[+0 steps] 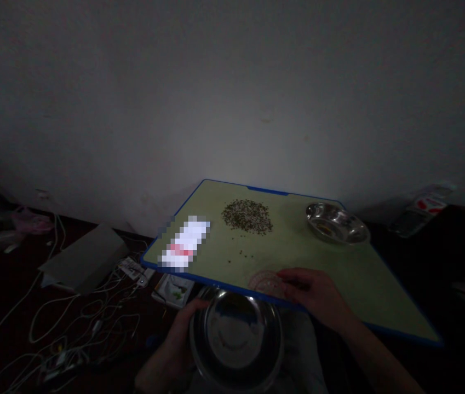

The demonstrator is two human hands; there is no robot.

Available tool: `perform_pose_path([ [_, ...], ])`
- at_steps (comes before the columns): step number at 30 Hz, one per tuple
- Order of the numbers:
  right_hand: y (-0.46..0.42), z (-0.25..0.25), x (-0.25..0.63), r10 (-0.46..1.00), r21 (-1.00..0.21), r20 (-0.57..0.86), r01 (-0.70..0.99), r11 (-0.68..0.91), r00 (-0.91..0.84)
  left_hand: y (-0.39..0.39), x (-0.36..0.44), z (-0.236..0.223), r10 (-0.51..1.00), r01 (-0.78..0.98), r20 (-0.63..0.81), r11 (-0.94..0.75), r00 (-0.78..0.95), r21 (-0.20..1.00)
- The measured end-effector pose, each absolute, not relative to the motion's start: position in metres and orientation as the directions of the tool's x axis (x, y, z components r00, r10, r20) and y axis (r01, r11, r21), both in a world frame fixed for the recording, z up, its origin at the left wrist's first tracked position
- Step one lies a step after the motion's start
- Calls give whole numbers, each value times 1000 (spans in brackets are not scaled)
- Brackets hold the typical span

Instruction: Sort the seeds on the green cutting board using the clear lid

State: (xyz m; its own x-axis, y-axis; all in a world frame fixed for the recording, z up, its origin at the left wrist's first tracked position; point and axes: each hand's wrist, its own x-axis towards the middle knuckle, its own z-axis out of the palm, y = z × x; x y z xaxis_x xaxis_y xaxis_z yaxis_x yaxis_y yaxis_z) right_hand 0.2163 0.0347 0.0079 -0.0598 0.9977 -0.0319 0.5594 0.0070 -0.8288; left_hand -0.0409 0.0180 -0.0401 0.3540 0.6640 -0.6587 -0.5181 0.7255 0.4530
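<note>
Markings (235, 346) inside nearest bowl (236, 320) are illegible.

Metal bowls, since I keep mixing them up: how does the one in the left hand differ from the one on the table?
The held bowl is gripped by the left hand in front of the table's near edge; the other bowl rests on the table, toward its right side.
The held bowl looks nearly round from here, while the other bowl appears as a flatter oval.
Both are shiny metal.
</note>
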Motion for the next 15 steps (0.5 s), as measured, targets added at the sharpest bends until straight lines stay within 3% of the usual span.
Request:
perform_pose_path([
  [4,35,7,210,994,-837,-12,545,50,-110,19,-43,-37,671,-514,-664,717,329,470],
  [11,76,6,227,990,-814,105,579,30,97,19,-43,-30,675,-490,-694,707,251,510],
  [15,90,6,226,989,-796,128,602,63,67,23,-46,-27,705,-495,-685,669,186,554],
])
